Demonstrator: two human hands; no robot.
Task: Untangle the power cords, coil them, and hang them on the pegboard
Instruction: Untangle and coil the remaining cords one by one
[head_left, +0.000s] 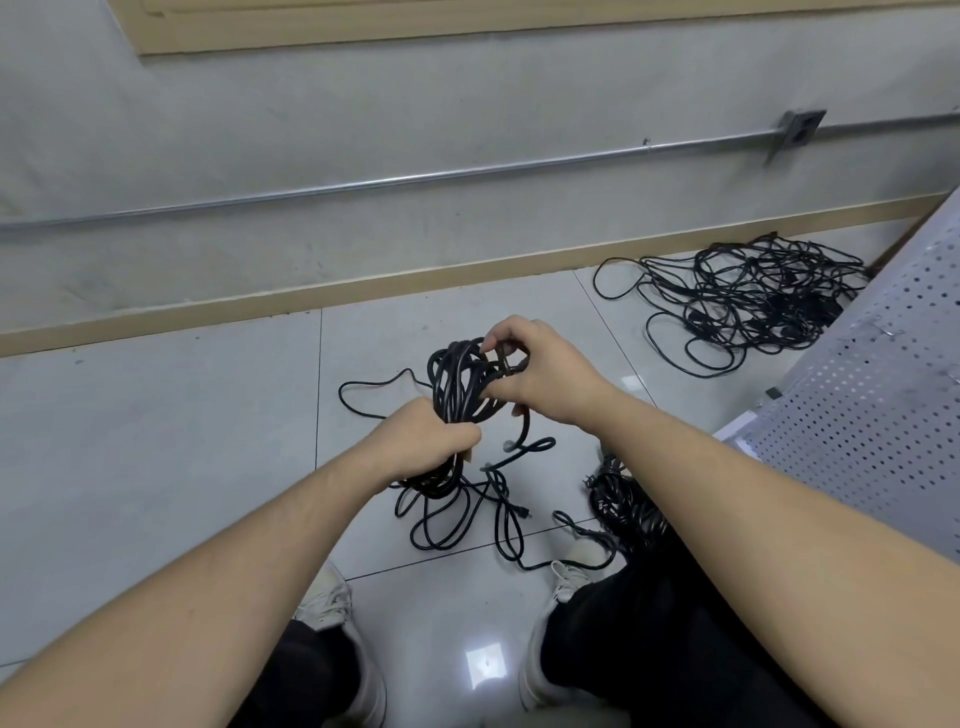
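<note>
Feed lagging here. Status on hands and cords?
Left hand grips cord bundle; right hand pinches its top loops. Loose ends trail on floor. Tangled pile untouched by wall.

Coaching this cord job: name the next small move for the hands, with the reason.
Probably draw the loose tail up into the coil. The left hand grips the bundle's lower part, the right hand pinches its top, and loops trail on the floor.

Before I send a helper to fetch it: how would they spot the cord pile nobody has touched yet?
Follow the tan baseboard rightward to the perforated metal panel. The loose tangle of black cords sprawls flat on the floor tiles there, apart from the bundle in the hands and the denser pile by the right shoe.
</note>
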